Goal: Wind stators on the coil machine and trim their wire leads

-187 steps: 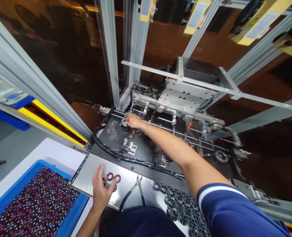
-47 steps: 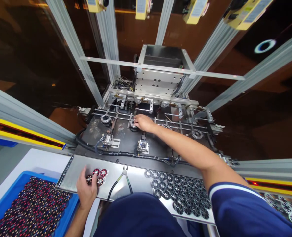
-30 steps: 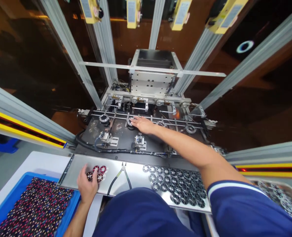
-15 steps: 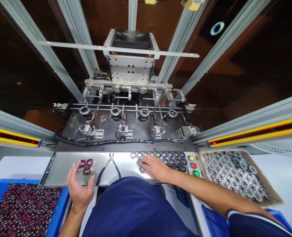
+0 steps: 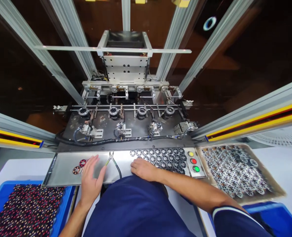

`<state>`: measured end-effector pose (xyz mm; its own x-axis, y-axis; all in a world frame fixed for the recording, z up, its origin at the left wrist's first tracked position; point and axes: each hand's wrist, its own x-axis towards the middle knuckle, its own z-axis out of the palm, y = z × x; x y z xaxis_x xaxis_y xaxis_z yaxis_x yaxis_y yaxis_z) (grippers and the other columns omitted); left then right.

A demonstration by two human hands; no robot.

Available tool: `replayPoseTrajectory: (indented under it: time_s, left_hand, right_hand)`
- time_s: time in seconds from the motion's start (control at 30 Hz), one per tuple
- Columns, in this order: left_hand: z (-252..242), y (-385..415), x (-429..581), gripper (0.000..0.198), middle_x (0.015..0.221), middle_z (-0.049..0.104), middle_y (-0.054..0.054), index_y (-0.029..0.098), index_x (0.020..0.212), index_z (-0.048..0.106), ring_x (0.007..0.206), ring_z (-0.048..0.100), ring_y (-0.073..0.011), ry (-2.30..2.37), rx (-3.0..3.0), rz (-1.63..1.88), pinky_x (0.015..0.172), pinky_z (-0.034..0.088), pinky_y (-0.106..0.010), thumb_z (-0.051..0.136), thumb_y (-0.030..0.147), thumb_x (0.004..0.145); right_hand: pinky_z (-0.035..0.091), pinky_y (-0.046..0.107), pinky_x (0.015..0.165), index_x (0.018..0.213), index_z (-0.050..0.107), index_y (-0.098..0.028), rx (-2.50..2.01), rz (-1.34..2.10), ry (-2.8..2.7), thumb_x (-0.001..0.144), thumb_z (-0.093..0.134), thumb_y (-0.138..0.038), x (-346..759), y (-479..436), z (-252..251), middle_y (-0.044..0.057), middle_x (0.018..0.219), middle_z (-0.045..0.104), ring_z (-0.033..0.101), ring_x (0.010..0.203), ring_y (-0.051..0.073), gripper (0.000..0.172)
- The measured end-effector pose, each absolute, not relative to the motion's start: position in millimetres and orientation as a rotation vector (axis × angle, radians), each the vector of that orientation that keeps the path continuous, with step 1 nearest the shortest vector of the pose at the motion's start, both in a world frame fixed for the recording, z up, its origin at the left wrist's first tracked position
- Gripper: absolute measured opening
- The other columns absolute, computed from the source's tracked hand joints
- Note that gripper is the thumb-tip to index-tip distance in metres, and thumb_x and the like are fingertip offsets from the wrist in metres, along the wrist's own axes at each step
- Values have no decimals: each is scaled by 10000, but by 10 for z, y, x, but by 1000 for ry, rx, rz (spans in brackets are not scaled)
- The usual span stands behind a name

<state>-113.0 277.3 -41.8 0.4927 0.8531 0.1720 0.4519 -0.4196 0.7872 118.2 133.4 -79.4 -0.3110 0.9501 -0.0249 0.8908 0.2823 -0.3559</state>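
My left hand (image 5: 92, 179) is over the left part of the metal tray (image 5: 62, 171), thumb spread well away from the fingers and nothing held between them. Just left of it lie a red-wound motor stator (image 5: 82, 163) and a copper-toned stator (image 5: 76, 170). Pliers (image 5: 111, 156) stand between my hands, one handle partly behind my left thumb. Palm down, my right hand (image 5: 144, 169) rests on the tray with fingers curled together; whatever lies under them is hidden. Rows of bare metal stators (image 5: 164, 158) adjoin it on the right.
Behind the tray is a machine with several round fixtures (image 5: 113, 112). A button box (image 5: 194, 161) stands at the tray's right end. A carton of bare stators (image 5: 234, 171) lies right, a blue bin of wound stators (image 5: 25, 210) left. Yellow-edged bars (image 5: 15, 137) flank both sides.
My left hand has moved right, now covering some of the wound stators and reaching the pliers. My right hand has shifted slightly left with its fingers drawn in. The view has shifted a little.
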Motion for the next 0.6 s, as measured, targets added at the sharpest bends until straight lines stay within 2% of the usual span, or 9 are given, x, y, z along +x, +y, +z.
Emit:
replayPoseTrajectory:
  time_s: [0.07, 0.13, 0.27, 0.33, 0.37, 0.47, 0.6]
  left_hand:
    - [-398, 2765, -1113, 481, 1301, 608, -160, 149, 1167, 636, 1285, 500, -328, 1096, 1875, 605, 1168, 275, -539, 661, 451, 793]
    - [-344, 2739, -1079, 520, 1265, 637, -168, 153, 1181, 640, 1199, 574, -336, 1082, 1753, 492, 1110, 353, -566, 656, 498, 792]
    - [-78, 2632, -969, 587, 1063, 729, -168, 145, 1173, 666, 931, 710, -288, 945, 1553, 350, 874, 557, -485, 503, 618, 866]
    - [115, 2569, -913, 655, 1025, 733, -179, 132, 1168, 669, 872, 721, -276, 823, 1353, 358, 807, 582, -455, 458, 673, 864]
    - [210, 2540, -890, 661, 1029, 730, -182, 134, 1168, 665, 868, 721, -276, 753, 1220, 379, 803, 583, -451, 493, 682, 843]
    - [420, 2474, -847, 608, 1060, 726, -169, 160, 1168, 655, 873, 726, -278, 620, 880, 452, 813, 585, -438, 698, 597, 746]
    - [478, 2446, -842, 515, 1141, 713, -141, 167, 1142, 668, 955, 718, -263, 747, 929, 624, 850, 588, -385, 810, 395, 704]
  right_hand:
    - [453, 334, 804, 815, 612, -155, -1664, 453, -2321, 896, 556, -141, 1173, 1471, -763, 80, 824, 642, 556, 826, 192, 100]
    - [461, 350, 801, 880, 615, -147, -1615, 434, -2247, 852, 612, -194, 1138, 1616, -649, 91, 833, 657, 571, 820, 204, 54]
    - [484, 383, 858, 1201, 512, -128, -1486, 365, -1992, 844, 592, -302, 951, 1858, -160, 130, 1024, 682, 613, 957, 224, 405]
    - [492, 377, 911, 1273, 464, -156, -1285, 330, -1781, 824, 588, -252, 844, 1916, 121, 126, 1114, 680, 625, 1046, 209, 475]
    - [497, 372, 929, 1283, 467, -175, -1177, 323, -1685, 805, 594, -217, 802, 1927, 241, 117, 1138, 682, 629, 1078, 203, 496]
    - [508, 379, 965, 1326, 479, -210, -1035, 321, -1588, 779, 605, -148, 749, 1918, 467, 111, 1198, 677, 615, 1168, 213, 565]
    - [506, 484, 975, 1350, 465, -241, -1106, 134, -1667, 807, 703, -223, 784, 1865, 546, 150, 1286, 630, 564, 1241, 282, 593]
